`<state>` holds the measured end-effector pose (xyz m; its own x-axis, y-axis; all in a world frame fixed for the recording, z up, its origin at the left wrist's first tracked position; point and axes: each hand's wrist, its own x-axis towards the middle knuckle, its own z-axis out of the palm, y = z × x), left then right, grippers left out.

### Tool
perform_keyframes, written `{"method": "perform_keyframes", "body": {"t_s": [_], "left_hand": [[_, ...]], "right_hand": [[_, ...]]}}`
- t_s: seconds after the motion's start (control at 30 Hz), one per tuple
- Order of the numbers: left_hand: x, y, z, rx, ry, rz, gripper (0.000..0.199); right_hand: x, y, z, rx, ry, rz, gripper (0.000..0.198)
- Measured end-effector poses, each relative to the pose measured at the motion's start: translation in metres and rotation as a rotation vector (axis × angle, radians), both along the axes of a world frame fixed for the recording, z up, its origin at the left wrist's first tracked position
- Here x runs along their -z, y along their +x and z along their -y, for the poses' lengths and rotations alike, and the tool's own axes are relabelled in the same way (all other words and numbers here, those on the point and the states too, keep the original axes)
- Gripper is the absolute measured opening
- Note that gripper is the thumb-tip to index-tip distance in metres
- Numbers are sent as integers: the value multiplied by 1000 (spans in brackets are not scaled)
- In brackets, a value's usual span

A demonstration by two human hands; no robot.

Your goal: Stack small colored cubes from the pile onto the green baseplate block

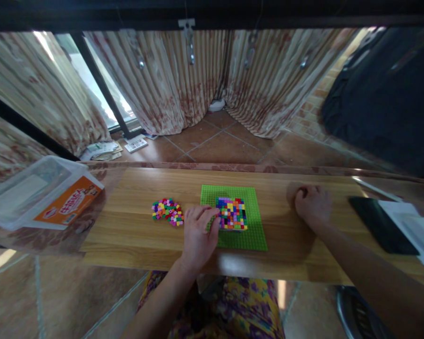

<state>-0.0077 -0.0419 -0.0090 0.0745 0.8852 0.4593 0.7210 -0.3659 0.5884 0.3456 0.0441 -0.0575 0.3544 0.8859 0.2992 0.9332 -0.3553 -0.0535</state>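
On the wooden bench, a green studded baseplate (256, 230) carries a square block of small multicoloured toy bricks (233, 214). My left hand (199, 233) reaches over the plate's left side, thumb and index finger pinched at the block's left edge. A bit of red shows at those fingertips, apparently a small brick; my fingers partly cover it. Left of this hand lies a loose pile of bricks (167, 211) in mixed colours. My right hand (314, 203) rests on the bench to the right of the baseplate, its fingers curled in, and I see nothing held in it.
A clear plastic tub (53, 188) with an orange label stands at the left end. At the right end lie a dark flat object (381, 223) and white papers (410, 221). Curtains (169, 80) hang beyond the tiled floor (219, 143). A dark cover (388, 94) drapes something at upper right.
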Motion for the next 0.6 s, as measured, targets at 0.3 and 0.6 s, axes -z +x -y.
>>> {"method": "perform_keyframes", "body": {"t_s": [0.3,0.6], "left_hand": [[-2,2,8,48,42,-186,25],[-2,1,9,55,61,-281,27]], "right_hand": [[3,2,-1,7,2,6,41],[-4,-1,0,22,-44,-32,40]]}}
